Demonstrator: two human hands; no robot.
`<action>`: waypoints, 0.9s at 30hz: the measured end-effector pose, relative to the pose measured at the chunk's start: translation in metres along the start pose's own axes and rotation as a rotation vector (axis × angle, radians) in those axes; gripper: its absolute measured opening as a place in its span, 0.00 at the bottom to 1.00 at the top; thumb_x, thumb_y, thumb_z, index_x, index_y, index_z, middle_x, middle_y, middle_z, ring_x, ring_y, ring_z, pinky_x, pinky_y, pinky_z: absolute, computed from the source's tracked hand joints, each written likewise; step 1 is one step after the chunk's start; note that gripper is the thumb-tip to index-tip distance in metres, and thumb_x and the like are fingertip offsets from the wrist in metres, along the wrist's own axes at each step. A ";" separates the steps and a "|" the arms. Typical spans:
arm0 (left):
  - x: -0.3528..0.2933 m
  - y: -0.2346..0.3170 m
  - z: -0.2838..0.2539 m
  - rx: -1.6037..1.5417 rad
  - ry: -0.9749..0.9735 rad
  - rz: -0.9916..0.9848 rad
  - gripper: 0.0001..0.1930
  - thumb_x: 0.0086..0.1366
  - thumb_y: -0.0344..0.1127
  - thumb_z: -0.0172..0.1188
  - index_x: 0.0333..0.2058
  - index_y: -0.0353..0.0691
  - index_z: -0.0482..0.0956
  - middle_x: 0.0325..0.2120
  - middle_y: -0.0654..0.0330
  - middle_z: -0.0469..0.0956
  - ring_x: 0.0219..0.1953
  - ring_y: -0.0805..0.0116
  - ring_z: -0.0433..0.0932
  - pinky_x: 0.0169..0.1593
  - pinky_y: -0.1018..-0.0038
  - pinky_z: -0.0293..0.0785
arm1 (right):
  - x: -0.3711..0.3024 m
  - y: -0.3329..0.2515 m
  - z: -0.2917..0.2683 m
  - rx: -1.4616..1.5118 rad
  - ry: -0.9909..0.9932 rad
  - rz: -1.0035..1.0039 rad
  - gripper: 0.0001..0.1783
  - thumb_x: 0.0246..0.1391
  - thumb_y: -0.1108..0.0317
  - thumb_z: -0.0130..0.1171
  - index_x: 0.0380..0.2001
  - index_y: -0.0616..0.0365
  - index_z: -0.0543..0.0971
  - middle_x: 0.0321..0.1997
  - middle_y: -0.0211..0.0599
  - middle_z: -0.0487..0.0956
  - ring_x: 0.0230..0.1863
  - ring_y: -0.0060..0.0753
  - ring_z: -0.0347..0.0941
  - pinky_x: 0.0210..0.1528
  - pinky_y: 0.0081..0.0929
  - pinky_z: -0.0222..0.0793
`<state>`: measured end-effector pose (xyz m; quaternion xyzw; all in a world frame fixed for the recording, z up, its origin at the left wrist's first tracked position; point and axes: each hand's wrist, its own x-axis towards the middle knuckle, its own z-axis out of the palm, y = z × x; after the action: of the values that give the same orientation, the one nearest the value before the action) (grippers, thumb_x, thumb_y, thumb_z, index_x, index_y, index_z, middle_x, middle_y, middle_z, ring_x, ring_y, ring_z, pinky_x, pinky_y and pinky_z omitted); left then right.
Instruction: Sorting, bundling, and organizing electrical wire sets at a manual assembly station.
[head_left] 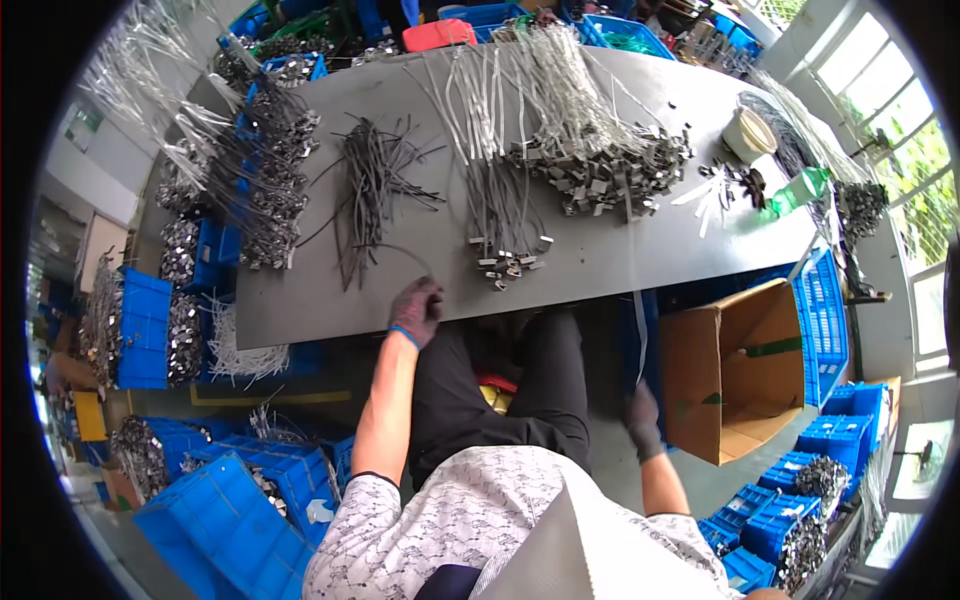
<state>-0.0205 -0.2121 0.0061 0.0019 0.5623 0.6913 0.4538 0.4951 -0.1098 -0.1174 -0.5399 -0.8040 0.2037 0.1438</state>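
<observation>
Where open, blue crates (146,325) of strips (215,160)

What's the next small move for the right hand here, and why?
Probably lift the right hand up to the tabletop, bringing the pale strip with it. That hand is low beside the cardboard box, with the strip running down to it past the table's front edge, while the left hand is at that edge, a dark strip reaching its fingers.
</observation>
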 end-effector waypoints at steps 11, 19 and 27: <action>0.012 -0.243 0.247 0.351 -0.231 -0.196 0.07 0.69 0.34 0.58 0.42 0.40 0.72 0.29 0.56 0.80 0.29 0.64 0.82 0.33 0.67 0.83 | -0.308 0.040 0.009 -0.097 -0.544 0.410 0.18 0.59 0.62 0.52 0.50 0.52 0.80 0.50 0.54 0.81 0.53 0.57 0.77 0.54 0.49 0.72; -0.016 -0.133 0.327 0.113 -0.264 0.424 0.07 0.73 0.34 0.53 0.37 0.38 0.73 0.27 0.56 0.81 0.23 0.67 0.82 0.26 0.69 0.81 | -0.343 0.084 0.009 -0.132 -0.919 0.502 0.19 0.55 0.64 0.54 0.51 0.51 0.81 0.54 0.50 0.80 0.58 0.53 0.75 0.59 0.44 0.71; 0.007 -0.055 0.302 0.195 -0.210 0.689 0.07 0.72 0.35 0.56 0.36 0.38 0.75 0.23 0.59 0.81 0.22 0.70 0.81 0.26 0.73 0.79 | -0.286 0.120 0.007 -0.152 -0.836 0.460 0.19 0.57 0.66 0.52 0.50 0.51 0.81 0.52 0.50 0.81 0.56 0.52 0.77 0.56 0.45 0.73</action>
<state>0.1649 0.0246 0.0704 0.3051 0.5422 0.7428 0.2475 0.6964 -0.3364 -0.1843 -0.5843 -0.6654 0.3706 -0.2802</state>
